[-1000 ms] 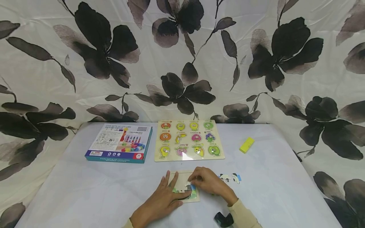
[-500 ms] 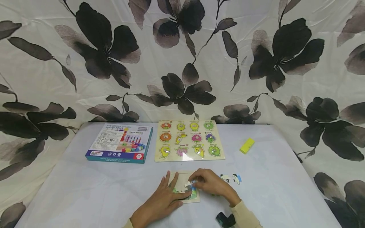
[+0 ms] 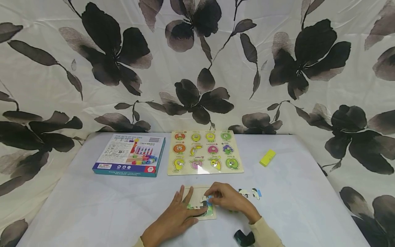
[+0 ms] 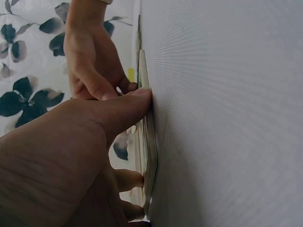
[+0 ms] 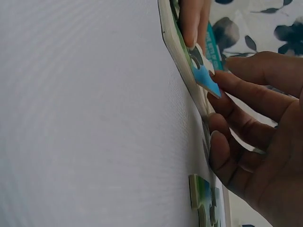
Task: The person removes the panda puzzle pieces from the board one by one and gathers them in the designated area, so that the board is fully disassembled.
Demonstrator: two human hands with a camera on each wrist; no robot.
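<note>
A small wooden puzzle board (image 3: pixel 192 195) lies on the table, partly filled with picture pieces along its near side. My left hand (image 3: pixel 176 214) rests on it with fingers spread, its index finger across the placed pieces. The left thumb touches the board's near edge in the left wrist view. My right hand (image 3: pixel 226 197) bends over the board's right side and pinches a blue, white and black puzzle piece (image 5: pixel 206 78) at its edge. That piece stands tilted up from the board in the right wrist view. Part of the board is hidden under both hands.
Loose panda puzzle pieces (image 3: pixel 256 193) lie right of the board, and a green piece (image 5: pixel 201 194) lies below the right hand. Behind stand a boxed bead set (image 3: pixel 129 154) and a fruit board (image 3: pixel 205 152). A yellow block (image 3: pixel 267 157) and a black object (image 3: pixel 243 237) are farther right.
My right hand has shifted very slightly to the right, its fingertips staying at the same piece. The left hand keeps its place on the board.
</note>
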